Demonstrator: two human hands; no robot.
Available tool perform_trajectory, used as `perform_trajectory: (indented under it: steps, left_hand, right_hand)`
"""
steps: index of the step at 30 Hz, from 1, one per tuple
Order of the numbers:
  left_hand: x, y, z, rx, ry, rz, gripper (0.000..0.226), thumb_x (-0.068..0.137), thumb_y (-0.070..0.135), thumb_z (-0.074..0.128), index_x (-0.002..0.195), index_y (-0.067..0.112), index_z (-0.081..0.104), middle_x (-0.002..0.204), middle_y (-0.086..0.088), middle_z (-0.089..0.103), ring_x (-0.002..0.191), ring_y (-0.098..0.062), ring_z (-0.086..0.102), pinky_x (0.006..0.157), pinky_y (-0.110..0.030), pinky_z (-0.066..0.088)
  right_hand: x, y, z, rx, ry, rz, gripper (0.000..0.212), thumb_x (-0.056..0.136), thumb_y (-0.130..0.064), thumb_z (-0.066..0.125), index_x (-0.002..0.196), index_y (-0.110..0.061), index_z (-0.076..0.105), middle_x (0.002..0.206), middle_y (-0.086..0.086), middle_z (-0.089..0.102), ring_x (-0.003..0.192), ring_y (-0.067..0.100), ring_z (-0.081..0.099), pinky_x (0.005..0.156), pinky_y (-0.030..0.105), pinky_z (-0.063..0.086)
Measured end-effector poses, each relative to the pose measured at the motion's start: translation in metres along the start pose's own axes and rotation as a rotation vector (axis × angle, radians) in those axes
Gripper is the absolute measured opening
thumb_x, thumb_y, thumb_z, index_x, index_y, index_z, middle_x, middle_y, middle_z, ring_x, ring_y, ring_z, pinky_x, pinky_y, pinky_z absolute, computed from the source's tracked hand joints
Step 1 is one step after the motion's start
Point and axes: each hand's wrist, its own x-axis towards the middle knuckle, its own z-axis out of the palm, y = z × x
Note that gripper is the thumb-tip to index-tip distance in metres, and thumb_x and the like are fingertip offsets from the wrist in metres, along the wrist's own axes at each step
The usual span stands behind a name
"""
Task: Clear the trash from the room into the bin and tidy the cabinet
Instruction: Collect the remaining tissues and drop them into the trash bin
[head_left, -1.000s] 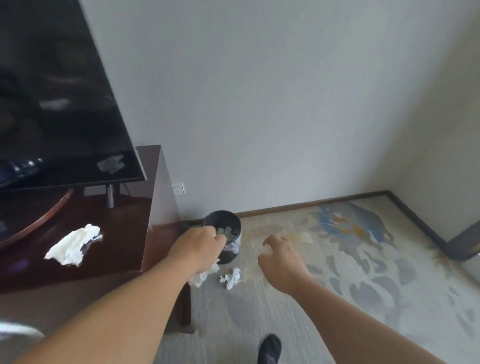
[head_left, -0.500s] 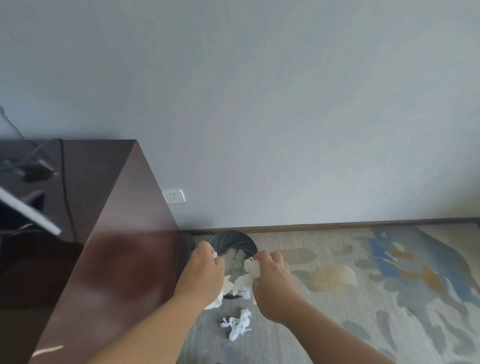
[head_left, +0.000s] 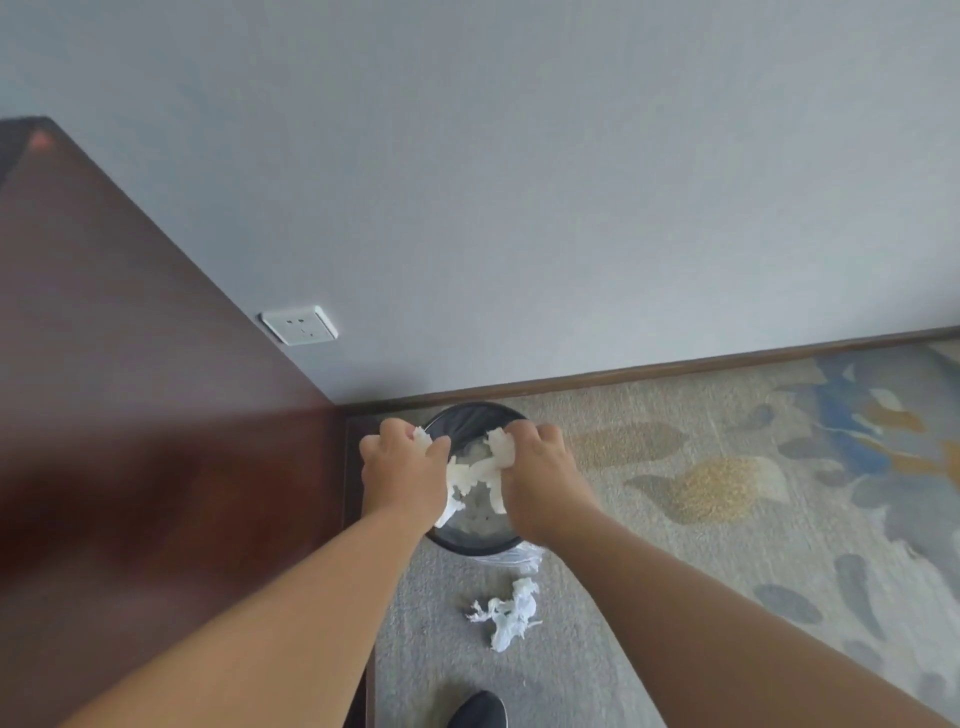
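A round black bin (head_left: 470, 422) with a clear liner stands on the carpet against the wall, beside the cabinet. Both hands hover over its mouth. My left hand (head_left: 402, 470) is shut on crumpled white tissue (head_left: 470, 475), and my right hand (head_left: 540, 467) grips the other end of the same white tissue. The tissue hangs between them above paper lying inside the bin. A second crumpled white tissue (head_left: 511, 613) lies on the carpet just in front of the bin.
The dark brown wooden cabinet (head_left: 156, 415) fills the left side, its end panel touching the bin's left. A white wall socket (head_left: 300, 326) sits above the skirting board. Patterned carpet (head_left: 727, 493) spreads to the right. A dark shoe (head_left: 478, 712) shows at the bottom edge.
The view has swung right and closer to the bin. Both hands moved forward over the bin's mouth, and my right hand took hold of the tissue.
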Motion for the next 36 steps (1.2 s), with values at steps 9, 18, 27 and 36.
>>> perform_trajectory:
  steps: [9, 18, 27, 36]
  left_hand:
    - [0.017, -0.009, 0.011, 0.004, -0.189, -0.018, 0.06, 0.096, 0.055, 0.034, 0.144, 0.019, 0.036, 0.148, -0.014, 0.031, 0.13, -0.032, 0.042, 0.106, -0.041, 0.034]
    - [-0.023, 0.012, -0.025, 0.611, -0.272, 0.428, 0.045, 0.096, 0.05, 0.039, 0.129, 0.02, 0.047, 0.128, -0.007, 0.046, 0.116, -0.028, 0.048, 0.093, -0.043, 0.045]
    - [-0.131, 0.069, -0.002, 0.688, -0.372, 0.709, 0.045, 0.097, 0.048, 0.038, 0.132, 0.019, 0.043, 0.132, -0.009, 0.045, 0.12, -0.027, 0.046, 0.093, -0.04, 0.043]
    - [-0.359, 0.061, 0.048, 0.875, -0.505, 1.079, 0.05, 0.097, 0.049, 0.034, 0.137, 0.019, 0.04, 0.138, -0.009, 0.043, 0.122, -0.028, 0.044, 0.096, -0.04, 0.042]
  right_hand:
    - [0.017, 0.021, 0.006, 0.186, -0.026, 0.052, 0.069, 0.09, -0.051, 0.037, 0.151, -0.03, 0.012, 0.158, -0.003, 0.013, 0.143, 0.023, 0.021, 0.113, 0.051, 0.027]
    - [-0.089, 0.023, -0.038, 0.185, 0.185, 0.141, 0.05, 0.095, -0.045, 0.042, 0.141, -0.029, 0.034, 0.144, -0.009, 0.038, 0.114, 0.008, 0.048, 0.088, 0.024, 0.039]
    - [-0.217, 0.046, -0.089, 0.169, 0.372, 0.213, 0.053, 0.094, -0.046, 0.042, 0.144, -0.028, 0.034, 0.147, -0.009, 0.037, 0.129, 0.013, 0.043, 0.097, 0.03, 0.04]
    - [-0.464, 0.14, -0.07, 0.126, 0.556, 0.448, 0.058, 0.094, -0.047, 0.041, 0.146, -0.023, 0.031, 0.147, -0.001, 0.038, 0.131, 0.02, 0.039, 0.104, 0.036, 0.036]
